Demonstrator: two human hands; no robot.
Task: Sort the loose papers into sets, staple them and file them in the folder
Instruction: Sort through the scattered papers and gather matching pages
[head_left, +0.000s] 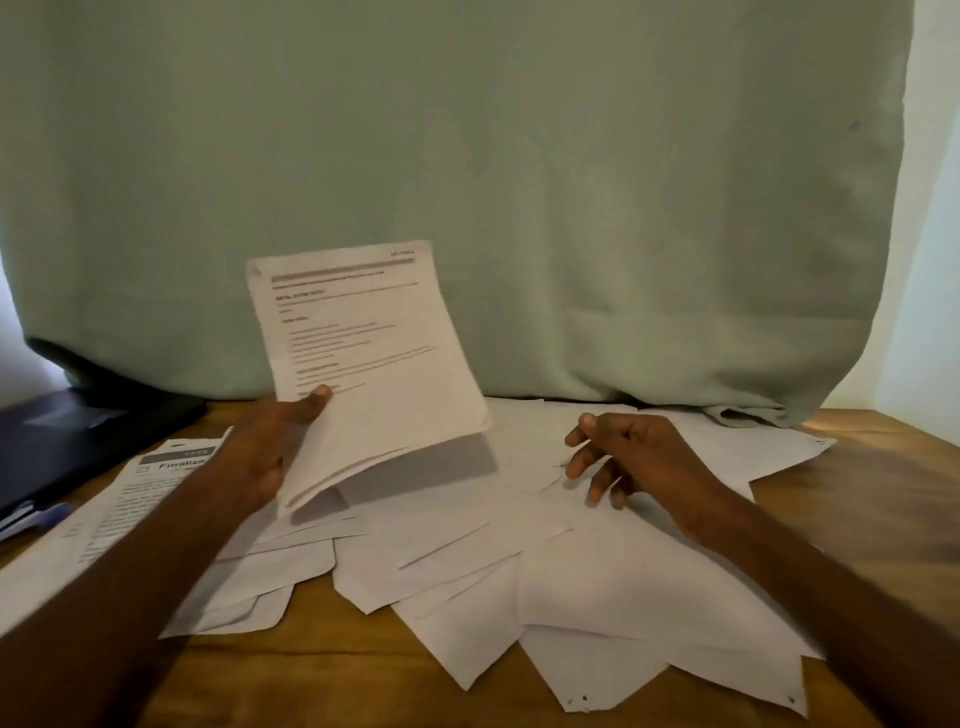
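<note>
Item: held set of papers (374, 364), several printed sheets, raised upright above the wooden table (857, 493), long axis near vertical and leaning a little right, printed face toward the camera; lower sheets fan forward at the bottom edge. Holder: left hand (260, 457), thumb pressed on the front of the sheets at their lower left, the other fingers hidden behind, so clamped on the set. Item: loose papers (467, 561), a spread of blank-side-up sheets lying flat and overlapping on the table, directly below and to the right of the held set. Right hand (623, 457): to the right of the held set, hovering just over the spread, fingers apart and lightly curled, holding nothing; whether the fingertips touch paper cannot be told. Item: printed sheet (130, 499), flat on the table, left of the held set, partly under the left forearm. Item: dark folder (78, 441), far left of the held set, at the table's back edge. Judgement: the right hand is the nearer to the spread, with the next sheet lying below its fingertips; a stapler is not seen.
</note>
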